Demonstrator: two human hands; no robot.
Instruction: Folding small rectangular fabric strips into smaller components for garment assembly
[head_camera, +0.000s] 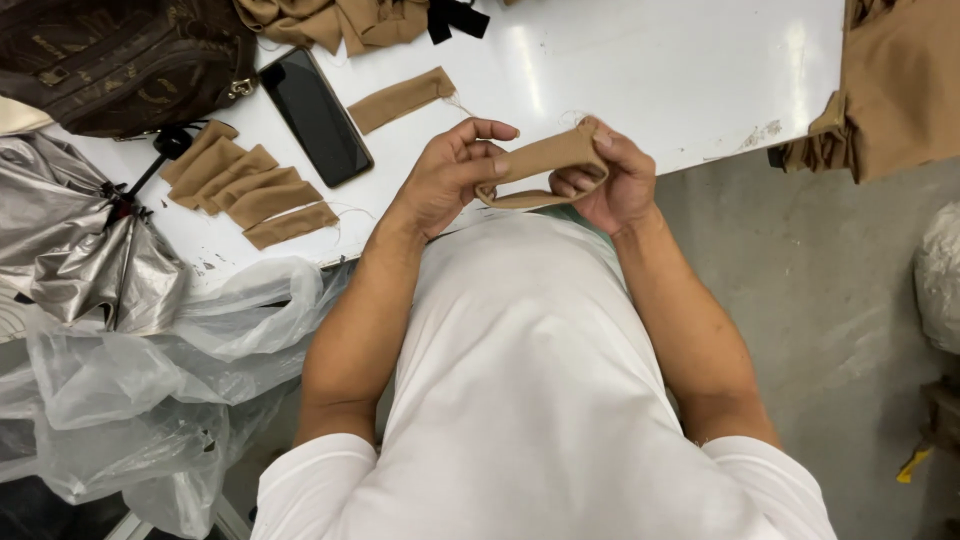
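Item: narrow tan fabric strip (535, 168), folded into a loop, pinched between left hand (450, 175) and right hand (605, 180) above the white table's (650, 70) edge. Finished: five folded tan strips (250, 190), fanned beside a black phone (315, 115). Outstanding: one flat strip (400, 98).

White glossy worktable (680, 70) with light glare, above a grey concrete floor (820, 290).

We hold both forearms up in front of our chest, elbows bent and apart, wrists close together. Our left hand (450, 172) curls its fingers (490, 130), thumb pressed forward in a pinch. Our right hand (608, 178) closes its fingers into a loose grip.
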